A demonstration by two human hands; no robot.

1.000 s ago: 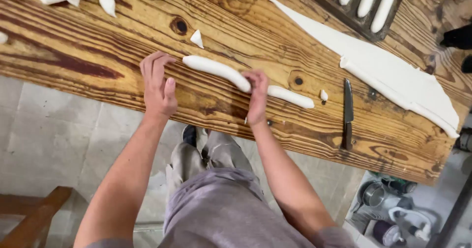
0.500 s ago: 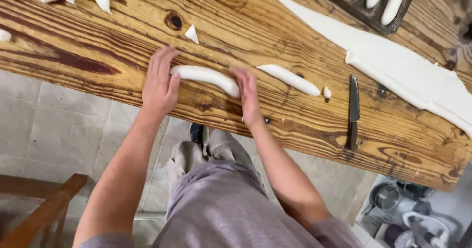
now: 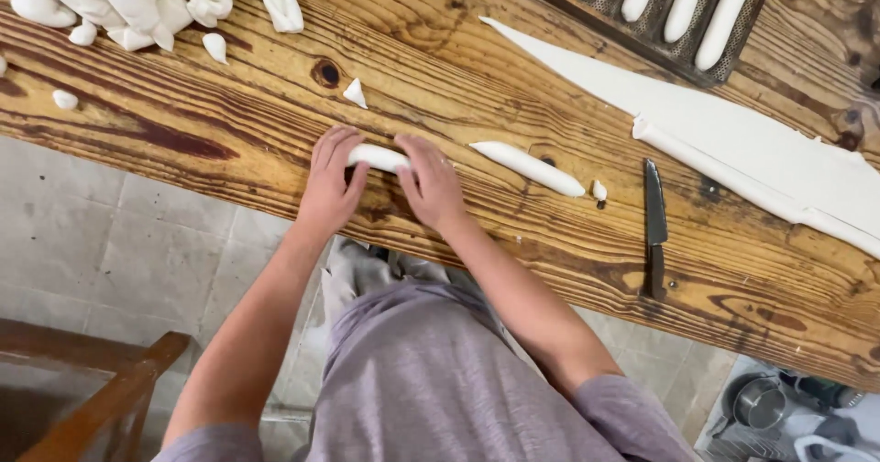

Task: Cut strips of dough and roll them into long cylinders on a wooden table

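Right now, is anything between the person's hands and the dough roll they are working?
No. The left hand and right hand both lie directly on the dough roll. The second dough piece and the knife lie off to the right, clear of them.

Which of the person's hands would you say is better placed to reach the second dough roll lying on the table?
Probably the right hand: the second dough roll lies just to its right, while the left hand rests on the held dough roll, farther away.
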